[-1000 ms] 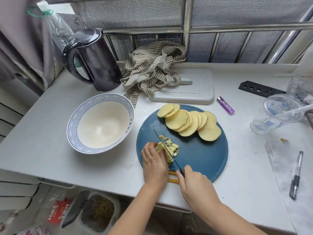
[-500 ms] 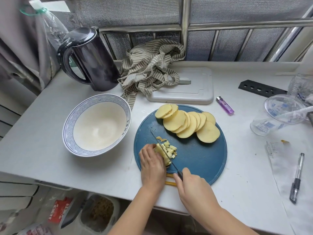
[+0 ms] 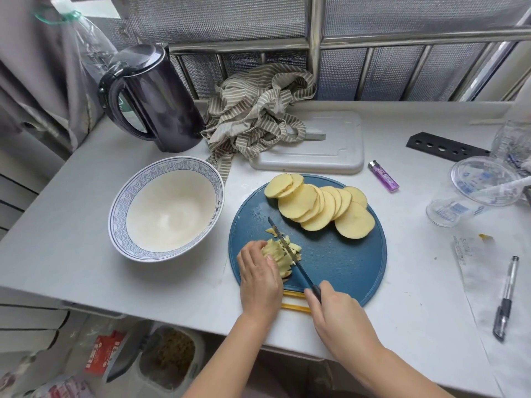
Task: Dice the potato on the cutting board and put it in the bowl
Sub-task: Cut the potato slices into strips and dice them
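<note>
A round blue cutting board (image 3: 339,262) lies on the white counter. Fanned potato slices (image 3: 319,206) cover its far half. At its near left, my left hand (image 3: 260,278) holds down a small stack of potato strips (image 3: 277,255) with curled fingers. My right hand (image 3: 337,314) grips the black handle of a knife (image 3: 290,251), whose blade lies across the strips, tip pointing away. A few small cut pieces (image 3: 296,248) lie just right of the blade. The empty white bowl (image 3: 166,208) with a blue patterned rim stands left of the board.
A black kettle (image 3: 155,99) stands at the back left, a striped cloth (image 3: 258,113) and a white board (image 3: 321,150) behind the blue one. A purple lighter (image 3: 383,176), clear plastic cups (image 3: 477,191) and a pen (image 3: 507,297) lie to the right. Yellow chopsticks (image 3: 296,301) lie by the near edge.
The knife has kept chopping through the strips under my left hand, which has shifted slightly. The slices and bowl have stayed put.
</note>
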